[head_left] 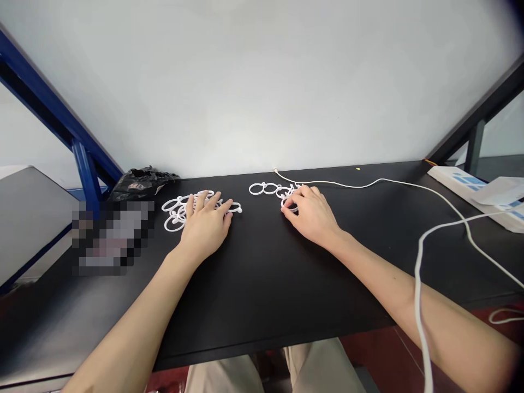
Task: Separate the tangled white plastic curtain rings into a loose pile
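Observation:
A pile of white plastic rings [174, 224] lies on the black table, left of the middle. My left hand [207, 224] rests over this pile with fingers spread, covering part of it. To the right is a short row of linked white rings [257, 189], running toward my other hand. There my right hand [309, 213] has thumb and fingers closed around a white ring [289, 203] at the row's near end. The fingers hide part of that ring and those behind it.
A crumpled black plastic bag [141, 184] lies at the back left, beside a blue metal frame [84, 164]. A white cable [380, 180] runs across the back and right of the black table [254, 295]. White-and-blue boxes [462, 177] stand at the right edge.

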Demonstrator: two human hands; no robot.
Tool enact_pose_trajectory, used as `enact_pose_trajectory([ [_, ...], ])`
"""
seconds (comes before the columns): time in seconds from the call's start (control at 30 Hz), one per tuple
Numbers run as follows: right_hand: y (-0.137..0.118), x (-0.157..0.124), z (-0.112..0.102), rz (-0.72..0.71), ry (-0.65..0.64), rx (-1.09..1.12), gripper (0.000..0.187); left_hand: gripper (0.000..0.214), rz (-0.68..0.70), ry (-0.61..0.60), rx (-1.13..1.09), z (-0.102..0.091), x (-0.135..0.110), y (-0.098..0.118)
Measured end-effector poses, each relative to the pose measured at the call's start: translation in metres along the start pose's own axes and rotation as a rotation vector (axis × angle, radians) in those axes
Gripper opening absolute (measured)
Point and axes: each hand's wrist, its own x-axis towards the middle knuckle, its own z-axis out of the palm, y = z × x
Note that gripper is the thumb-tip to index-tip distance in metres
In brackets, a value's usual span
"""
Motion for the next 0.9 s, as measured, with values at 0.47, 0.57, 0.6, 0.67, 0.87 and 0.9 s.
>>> enact_pose_trajectory([
  [0.47,-0.039,-0.019,-0.009,-0.300,0.058,0.768,0.011,0.042,0.019,-0.087,-0.912,-0.036,-0.006,0.035],
  [0.57,-0.040,-0.020,-0.008,-0.282,-0.010,0.789,0.010,0.038,0.033,-0.074,-0.948,-0.037,-0.005,0.034],
  [0.6,-0.039,-0.020,-0.008,-0.277,-0.022,0.780,0.009,0.038,0.026,-0.067,-0.940,-0.037,-0.005,0.034],
  [0.67,-0.038,-0.020,-0.007,-0.280,-0.040,0.752,0.010,0.038,0.006,-0.050,-0.907,-0.037,-0.005,0.034],
  [0.87,-0.037,-0.020,-0.008,-0.237,0.031,0.754,0.020,0.035,0.115,0.108,-0.651,-0.035,-0.006,0.037],
  [0.9,-0.037,-0.020,-0.008,-0.249,0.042,0.744,0.024,0.034,0.154,0.127,-0.618,-0.035,-0.006,0.037],
])
